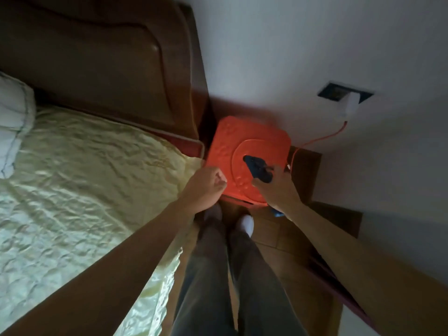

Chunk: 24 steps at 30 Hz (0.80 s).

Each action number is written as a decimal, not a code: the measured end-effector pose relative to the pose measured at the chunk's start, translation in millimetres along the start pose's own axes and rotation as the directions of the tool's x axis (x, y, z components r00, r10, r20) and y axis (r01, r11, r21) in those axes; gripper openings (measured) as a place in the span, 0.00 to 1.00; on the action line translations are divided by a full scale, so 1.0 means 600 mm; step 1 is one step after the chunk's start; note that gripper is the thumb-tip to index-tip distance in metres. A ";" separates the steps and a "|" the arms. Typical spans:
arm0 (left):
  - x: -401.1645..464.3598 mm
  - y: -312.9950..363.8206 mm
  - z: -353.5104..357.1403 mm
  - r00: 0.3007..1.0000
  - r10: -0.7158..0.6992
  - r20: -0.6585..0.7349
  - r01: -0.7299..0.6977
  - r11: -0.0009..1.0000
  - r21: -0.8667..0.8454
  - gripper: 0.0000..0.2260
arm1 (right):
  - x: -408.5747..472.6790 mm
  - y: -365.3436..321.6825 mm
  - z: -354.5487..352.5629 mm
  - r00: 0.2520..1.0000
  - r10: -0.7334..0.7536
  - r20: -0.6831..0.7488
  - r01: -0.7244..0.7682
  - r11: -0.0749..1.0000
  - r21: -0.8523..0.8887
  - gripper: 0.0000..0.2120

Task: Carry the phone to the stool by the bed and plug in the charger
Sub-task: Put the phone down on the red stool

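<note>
Nearest the camera, two legs in dark trousers point(232, 282) stand on a wooden floor point(271, 236), with white-socked feet point(247, 223) pointing at the stool. A bare forearm reaches forward on either side of them.

The left hand point(207, 186) hangs at the stool's near-left corner, beside the bed edge. Its grip is loosely curled, fingers folded toward the palm, and it has hold of nothing that can be seen.

The right hand point(276, 187) is over the near-right part of the stool. Its grip is closed round the near end of the phone point(257, 167), a dark slab that points away across the seat. Whether the phone's far end rests on the seat or is just above it cannot be told. A small blue thing point(278, 213) shows under the right wrist.

The stool point(228, 146) is orange and square with rounded corners, set between the bed point(80, 180) and the wall point(303, 49). An orange cable point(322, 138) runs from beside the right hand, past the stool's right edge, up to a white charger point(350, 106) plugged into a dark wall socket point(333, 92).

Farther left lie a pale quilted bedspread, a white pillow point(13, 122) and a brown padded headboard point(97, 59).
</note>
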<state>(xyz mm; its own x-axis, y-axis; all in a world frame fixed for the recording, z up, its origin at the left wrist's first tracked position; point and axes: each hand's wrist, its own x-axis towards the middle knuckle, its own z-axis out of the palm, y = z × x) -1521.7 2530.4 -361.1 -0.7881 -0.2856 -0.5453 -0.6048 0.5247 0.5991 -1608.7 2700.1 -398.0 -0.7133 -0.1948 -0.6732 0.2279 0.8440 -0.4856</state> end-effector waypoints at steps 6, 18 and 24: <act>0.129 -0.097 0.049 0.997 -0.010 0.078 0.005 0.999 0.054 0.06 | 0.131 0.031 0.086 0.981 0.014 -0.194 -0.029 0.996 -0.079 0.34; 0.229 -0.142 0.100 0.997 -0.048 0.064 0.051 0.998 -0.038 0.05 | 0.256 0.080 0.163 0.925 -0.096 -0.368 -0.060 0.919 -0.389 0.39; 0.222 -0.142 0.090 0.998 -0.030 0.062 0.035 0.996 -0.079 0.05 | 0.260 0.089 0.170 0.920 -0.145 -0.364 -0.042 0.887 -0.460 0.40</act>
<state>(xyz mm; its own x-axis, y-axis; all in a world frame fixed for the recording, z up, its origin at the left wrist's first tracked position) -1569.1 2490.8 -516.1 -0.7606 -0.2510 -0.5987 -0.6394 0.4494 0.6239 -1640.2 2663.7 -585.6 -0.9306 -0.1198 -0.3459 -0.0729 0.9866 -0.1458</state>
